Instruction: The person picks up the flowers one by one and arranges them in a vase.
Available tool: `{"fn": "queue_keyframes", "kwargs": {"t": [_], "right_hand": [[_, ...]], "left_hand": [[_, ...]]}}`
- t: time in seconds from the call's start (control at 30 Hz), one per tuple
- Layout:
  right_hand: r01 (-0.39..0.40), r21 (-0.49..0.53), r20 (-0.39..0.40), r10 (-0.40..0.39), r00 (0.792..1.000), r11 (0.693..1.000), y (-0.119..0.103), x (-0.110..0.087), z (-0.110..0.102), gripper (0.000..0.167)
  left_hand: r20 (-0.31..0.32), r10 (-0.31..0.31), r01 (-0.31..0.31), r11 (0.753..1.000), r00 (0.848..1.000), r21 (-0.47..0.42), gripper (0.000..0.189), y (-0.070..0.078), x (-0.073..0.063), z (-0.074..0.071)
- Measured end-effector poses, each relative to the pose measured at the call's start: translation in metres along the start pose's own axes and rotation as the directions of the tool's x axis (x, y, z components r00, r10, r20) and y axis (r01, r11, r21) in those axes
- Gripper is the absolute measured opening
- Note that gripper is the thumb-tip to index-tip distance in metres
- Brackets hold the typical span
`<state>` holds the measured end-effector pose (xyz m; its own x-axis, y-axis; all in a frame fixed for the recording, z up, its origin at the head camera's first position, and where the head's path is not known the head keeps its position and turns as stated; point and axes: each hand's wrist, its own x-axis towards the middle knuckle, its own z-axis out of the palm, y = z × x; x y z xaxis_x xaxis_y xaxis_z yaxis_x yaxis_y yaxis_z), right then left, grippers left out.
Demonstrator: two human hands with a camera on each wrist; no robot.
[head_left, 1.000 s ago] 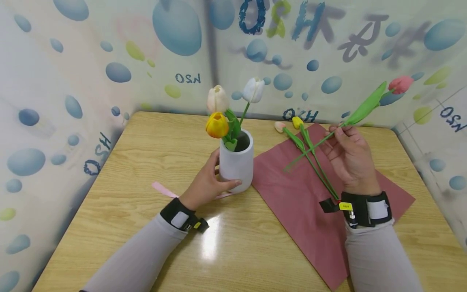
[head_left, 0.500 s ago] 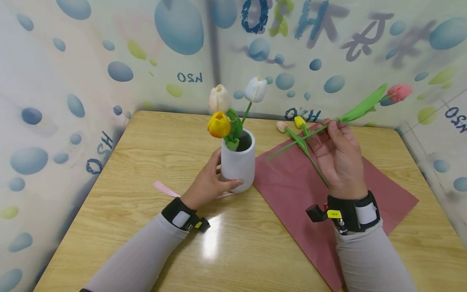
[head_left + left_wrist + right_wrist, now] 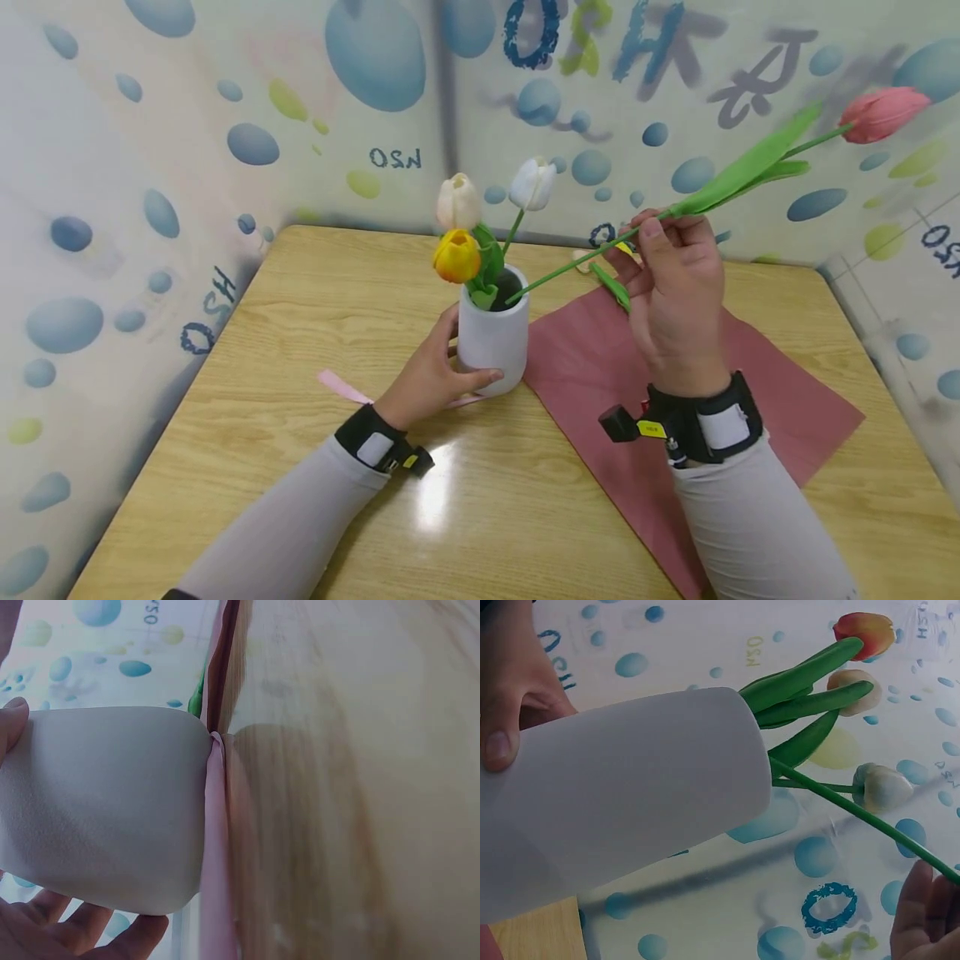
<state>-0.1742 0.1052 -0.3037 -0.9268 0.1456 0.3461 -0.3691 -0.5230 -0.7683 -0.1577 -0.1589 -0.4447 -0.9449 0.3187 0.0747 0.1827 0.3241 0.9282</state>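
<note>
A white vase (image 3: 492,346) stands upright on the table, holding an orange-yellow tulip (image 3: 457,257), a cream tulip (image 3: 458,202) and a white tulip (image 3: 533,184). My left hand (image 3: 427,375) grips the vase low on its left side, thumb across the front; the left wrist view shows fingers curled around the vase wall. With thumb and fingers, my right hand (image 3: 678,287) pinches the stem of a pink tulip (image 3: 883,115). This tulip slants, bloom up to the right, and its lower stem end overlaps the vase mouth in the head view.
Dark red wrapping paper (image 3: 600,417) covers the table's right part. A tulip with a green leaf (image 3: 611,286) lies on it, partly hidden by my right hand. A pink ribbon (image 3: 343,387) lies by the vase base. Patterned walls stand behind and beside the wooden table (image 3: 300,283).
My right hand has moved left and up with the pink tulip, bringing its stem end from over the paper to the vase mouth. My left hand keeps its hold on the vase.
</note>
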Motion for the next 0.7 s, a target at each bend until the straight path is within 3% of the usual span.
{"fn": "queue_keyframes", "kwargs": {"t": [0.27,0.5,0.7], "right_hand": [[0.03,-0.165,0.101,-0.014,0.995,0.986,0.004,-0.006,0.016,0.017],[0.083,-0.387,0.222,0.005,0.975,0.918,0.019,-0.014,0.025,0.017],[0.064,-0.42,0.27,0.057,0.961,0.905,0.031,-0.02,0.031,0.019]], "left_hand": [[0.003,-0.011,0.011,1.0,1.0,0.004,0.102,-0.001,0.001,-0.001],[-0.007,-0.007,0.007,1.0,1.0,0.012,0.102,-0.002,0.001,-0.001],[-0.009,0.005,-0.005,1.0,1.0,0.015,0.103,-0.001,0.001,0.0]]}}
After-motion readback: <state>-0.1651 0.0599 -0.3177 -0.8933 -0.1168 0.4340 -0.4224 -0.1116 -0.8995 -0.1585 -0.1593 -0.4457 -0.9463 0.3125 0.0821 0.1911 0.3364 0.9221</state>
